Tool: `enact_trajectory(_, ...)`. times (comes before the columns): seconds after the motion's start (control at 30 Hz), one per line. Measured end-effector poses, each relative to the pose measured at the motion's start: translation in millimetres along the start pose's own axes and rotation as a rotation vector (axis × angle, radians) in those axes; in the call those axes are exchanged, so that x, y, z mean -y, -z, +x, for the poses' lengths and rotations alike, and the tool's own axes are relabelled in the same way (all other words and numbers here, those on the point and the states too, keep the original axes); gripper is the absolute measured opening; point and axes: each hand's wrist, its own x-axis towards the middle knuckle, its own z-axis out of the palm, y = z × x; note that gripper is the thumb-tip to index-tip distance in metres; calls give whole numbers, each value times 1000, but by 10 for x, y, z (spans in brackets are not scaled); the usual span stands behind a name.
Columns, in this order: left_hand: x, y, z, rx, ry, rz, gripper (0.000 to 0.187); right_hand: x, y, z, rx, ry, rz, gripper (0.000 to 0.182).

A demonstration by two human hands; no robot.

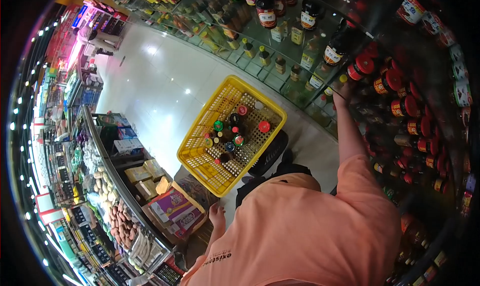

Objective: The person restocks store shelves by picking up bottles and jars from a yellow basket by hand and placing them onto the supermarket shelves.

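My right hand (343, 93) reaches out to the glass shelf on the right, its fingers closed around a small bottle with a yellow cap (343, 79); the hand hides most of the bottle's body. Dark sauce bottles (334, 53) and red-lidded jars (361, 66) stand close around it. My left hand (217, 215) hangs low at my side, holding nothing, with its fingers loosely apart. Just above it is the near corner of a yellow plastic basket (194, 172), which holds several bottles and jars with green, red and dark caps.
Glass shelves (280, 88) of sauce bottles run along the right and top. On the left stand cardboard boxes (182, 211) and a produce stand with potatoes (121, 221). A pale tiled floor (155, 81) lies between. Another person (102, 40) is far off at upper left.
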Motion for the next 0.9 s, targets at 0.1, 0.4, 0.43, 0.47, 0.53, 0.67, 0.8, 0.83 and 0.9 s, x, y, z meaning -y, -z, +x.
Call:
enact_trajectory(0.1, 55, -10, -40, 1, 51, -31, 28, -28, -16, 107, 39, 47, 68, 60)
enact_trajectory(0.4, -123, -191, 315, 56, -58, -124, 32, -11, 37, -23, 385, -228, 371, 61)
enact_trajectory(0.43, -213, -221, 452, 76, -96, -72, 34, 29, 75, -106, 478, -393, 283, 58)
enact_trajectory(0.47, -315, -253, 596, 97, -133, -20, 36, 58, 129, -187, 570, -555, 189, 56)
enact_trajectory(0.53, -492, -331, 948, 134, -216, 145, 42, 31, 241, -422, 625, -582, 296, 53)
enact_trajectory(0.67, -1228, -569, 1554, 166, -434, 444, 55, -252, 521, -1692, 662, -263, 278, 42)
enact_trajectory(0.8, -1523, -792, 2136, 254, -341, 663, 75, -405, 1388, -3182, 1277, -541, 234, 40)
enact_trajectory(0.83, -1520, -836, 2264, 332, -309, 808, 81, -190, 1700, -3360, 1376, -815, 266, 42)
enact_trajectory(0.9, -1567, -899, 2403, 452, -241, 925, 86, -27, 2159, -3752, 1579, -910, 98, 40)
